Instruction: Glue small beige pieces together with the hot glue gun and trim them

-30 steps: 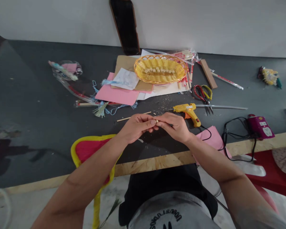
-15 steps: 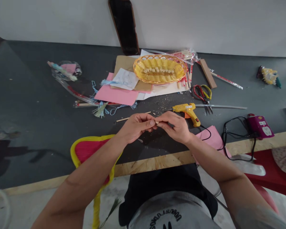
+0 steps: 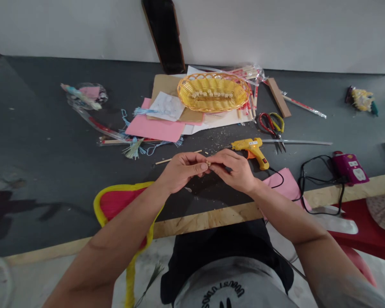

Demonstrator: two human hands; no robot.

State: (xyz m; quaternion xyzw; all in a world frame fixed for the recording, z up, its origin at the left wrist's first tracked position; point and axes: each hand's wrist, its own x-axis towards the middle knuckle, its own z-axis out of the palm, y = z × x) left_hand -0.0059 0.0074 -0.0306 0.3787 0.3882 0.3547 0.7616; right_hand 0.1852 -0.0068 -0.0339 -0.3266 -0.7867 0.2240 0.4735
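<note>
Apparent step: handling small pale piece [image 3: 208,164]
Left hand [image 3: 186,170] and right hand [image 3: 235,170] pinch it; next move likely calls for steady control.

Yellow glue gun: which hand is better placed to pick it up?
Probably the right hand: the glue gun lies just beyond it, while the left hand is farther off. Both pinch a small pale piece, though.

Basket [image 3: 181,92] on papers [image 3: 155,129] near back edge of desk [image 3: 35,98], phone [image 3: 164,36] at that edge behind left, glue gun [image 3: 244,144] in front, plug box [image 3: 346,164] farther right at front edge.
</note>
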